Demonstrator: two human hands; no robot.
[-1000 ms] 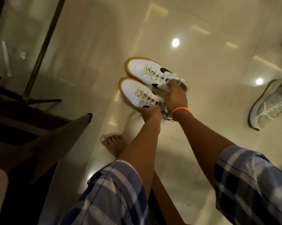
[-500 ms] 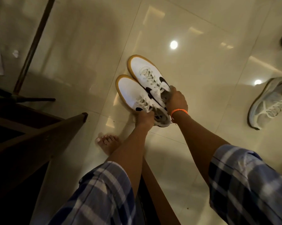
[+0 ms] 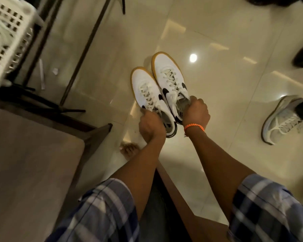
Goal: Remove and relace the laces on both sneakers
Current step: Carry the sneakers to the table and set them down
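Observation:
Two white sneakers with gum soles and black side marks hang side by side above the tiled floor, toes pointing away from me. My left hand (image 3: 151,125) grips the left sneaker (image 3: 145,88) at its collar. The right sneaker (image 3: 166,72) is held at its tongue and collar by my right hand (image 3: 196,113), which wears an orange wrist cord. Both shoes are laced with white laces (image 3: 170,78). The heels are partly hidden behind my hands.
A grey sneaker (image 3: 280,121) on someone's foot stands at the right. A dark shoe (image 3: 302,55) lies further back. A white slotted basket (image 3: 9,37) and metal legs (image 3: 82,55) stand at left. A cushioned seat (image 3: 28,154) fills the lower left. My bare foot (image 3: 129,150) rests on the floor.
The sneakers have turned from pointing up-left to pointing nearly straight away, and my view has tilted up and left, bringing the basket and seat into sight. Both hands keep their grip.

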